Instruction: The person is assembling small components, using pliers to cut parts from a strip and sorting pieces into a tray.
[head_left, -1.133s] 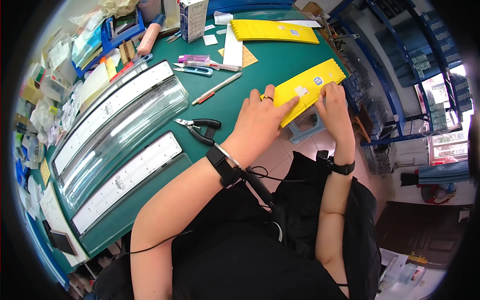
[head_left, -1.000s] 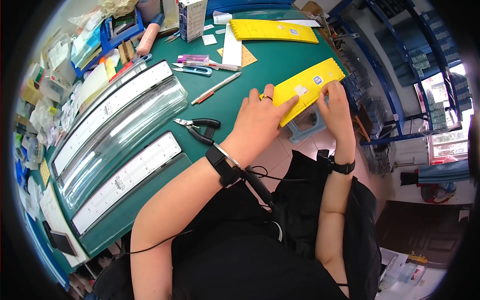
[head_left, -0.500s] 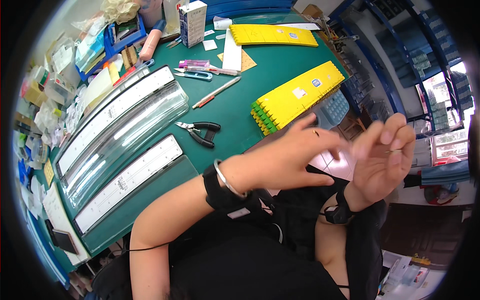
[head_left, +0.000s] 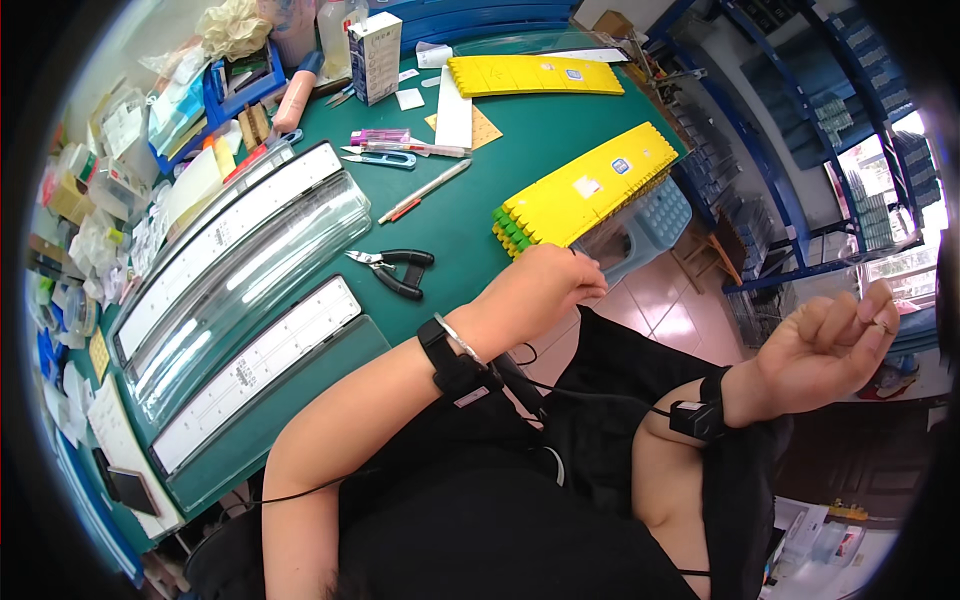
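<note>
Over the table's near right edge is my left hand (head_left: 548, 290), its fingers curled together. What they hold, if anything, is hidden. My right hand (head_left: 820, 350) is held up far to the right, thumb and fingertips pinched on a thin, needle-like piece (head_left: 884, 326). No thread can be made out between the hands. Just beyond my left hand lies a stack of long yellow strips (head_left: 590, 185) with toothed edges and green ends. Side cutters (head_left: 395, 272) with black handles rest on the green table (head_left: 440, 225), left of my left hand.
White ruled strips (head_left: 260, 375) and curved clear plastic covers (head_left: 255, 270) lie at left. Beyond are a pen (head_left: 425, 190), thread snips (head_left: 382, 159) and another yellow strip (head_left: 535, 75). A blue plastic stool (head_left: 655, 225) stands by the table; blue shelving (head_left: 770, 120) is at right.
My right hand has moved right, away from my left hand, still pinching the thin piece. My left hand has drawn back leftward, and its spread fingers have curled closed.
</note>
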